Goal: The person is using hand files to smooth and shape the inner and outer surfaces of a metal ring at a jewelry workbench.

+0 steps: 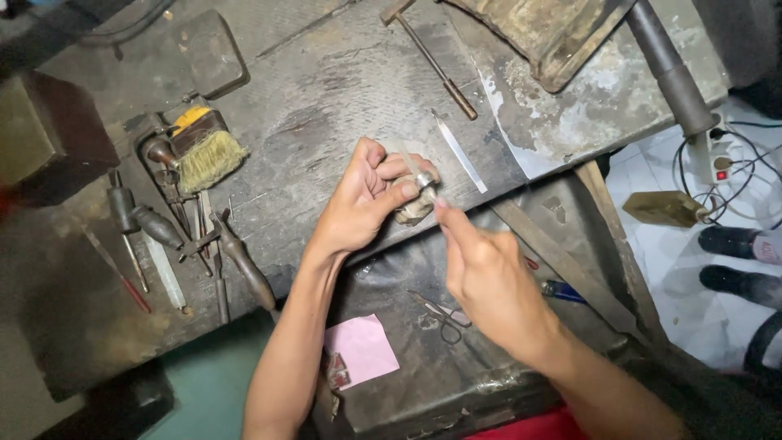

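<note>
Dark, worn counter, scratched and stained, with a lower dark ledge in front of it. White tiled floor right of the counter, cables and a power strip on it. Someone else's dark shoes at the far right.

Landmark: the small ring-like metal piece near the counter's front edge.
- Left hand: fingers curled shut around a pale lump-shaped holder, pressing it at the counter edge; metal piece sits on top of it.
- Right hand: fingers pinched together, fingertips touching the piece from below-right. Can't tell whether it holds a tool.
- Thin flat metal strip just right of the piece, lying on the counter.
- Small hammer well above it.
- Brush with yellow bristles and a cluster of wooden-handled tools far left.
- Small scissors and a pink paper below, on the ledge.
</note>
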